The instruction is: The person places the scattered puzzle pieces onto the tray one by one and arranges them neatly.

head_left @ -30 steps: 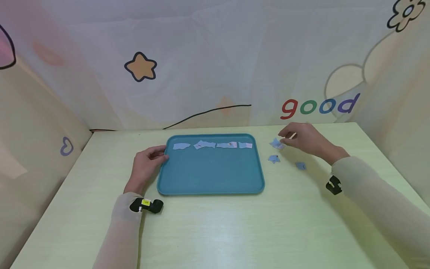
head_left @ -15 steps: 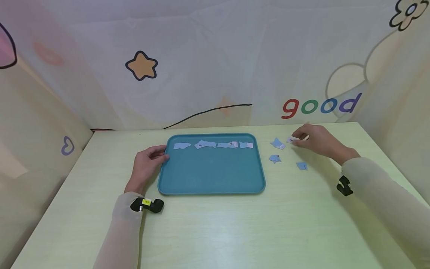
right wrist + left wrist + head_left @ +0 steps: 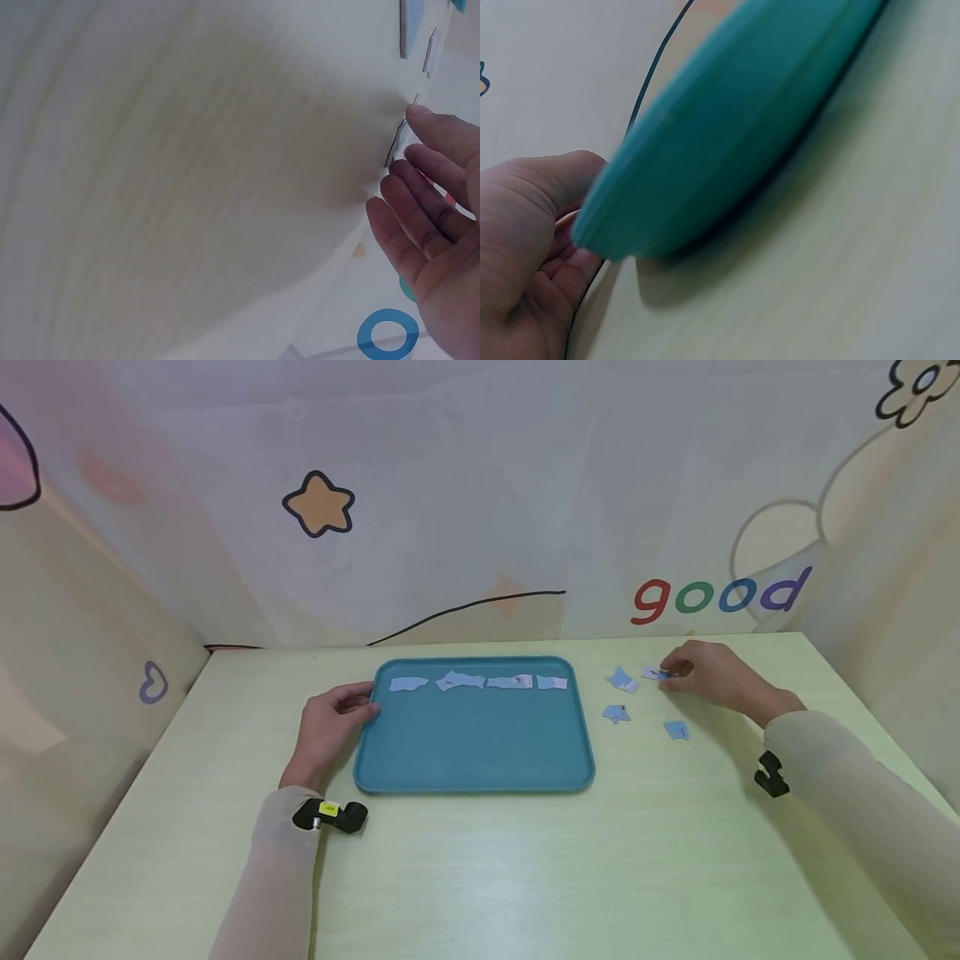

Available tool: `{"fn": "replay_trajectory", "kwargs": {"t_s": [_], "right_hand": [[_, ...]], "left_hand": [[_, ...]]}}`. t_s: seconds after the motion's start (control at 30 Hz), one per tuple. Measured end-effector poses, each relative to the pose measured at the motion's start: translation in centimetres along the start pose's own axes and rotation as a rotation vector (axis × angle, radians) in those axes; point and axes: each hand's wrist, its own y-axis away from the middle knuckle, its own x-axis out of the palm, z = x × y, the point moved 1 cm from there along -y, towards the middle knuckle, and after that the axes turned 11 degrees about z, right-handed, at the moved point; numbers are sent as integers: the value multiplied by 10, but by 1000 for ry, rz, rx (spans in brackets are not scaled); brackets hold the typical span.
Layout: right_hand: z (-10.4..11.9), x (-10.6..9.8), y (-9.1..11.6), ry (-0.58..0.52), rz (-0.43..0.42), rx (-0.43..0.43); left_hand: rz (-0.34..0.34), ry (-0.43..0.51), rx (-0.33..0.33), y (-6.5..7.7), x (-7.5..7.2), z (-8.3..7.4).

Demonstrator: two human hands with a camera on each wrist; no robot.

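My left hand [image 3: 330,727] grips the left rim of a teal tray [image 3: 472,743], its thumb at the edge. In the left wrist view that tray [image 3: 727,127] fills the middle with the thumb against its end. A row of torn blue paper pieces [image 3: 508,682] lies along the tray's far side. To the right, my right hand [image 3: 712,675] pinches a small pale blue and white torn paper piece [image 3: 651,672] at the table, its right part hidden behind the fingertips. In the right wrist view the thumb and fingers [image 3: 427,225] close around that thin piece [image 3: 394,142].
Three more torn paper pieces lie right of the tray: one at the back [image 3: 622,680], one below it [image 3: 617,714] and one further right [image 3: 677,730]. The pale wooden table [image 3: 487,868] ends at a printed fabric wall [image 3: 465,510].
My right hand has moved right from the back-left paper piece to the pale piece beside it, and slightly further right, uncovering more of it. The left hand keeps its hold on the tray.
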Motion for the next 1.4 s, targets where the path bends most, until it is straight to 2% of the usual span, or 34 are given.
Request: {"fn": "replay_trajectory", "kwargs": {"t_s": [0.2, 0.4, 0.8, 1.03, 1.2, 1.4], "right_hand": [[-2, -3, 1, 5, -2, 2], [0, -6, 1, -25, 24, 42], [-3, -4, 1, -47, 37, 62], [8, -5, 4, -72, -15, -36], [28, -4, 3, -75, -55, -116], [58, -1, -1, -80, -80, -175]], "left_hand": [[-2, 5, -1, -1, -1, -3], [-6, 5, 5, -1, -1, -3], [-3, 20, 8, -1, 0, -3], [-1, 16, 16, -1, 1, -4], [0, 19, 4, -1, 2, -3], [-3, 17, -2, 1, 2, -2]]}}
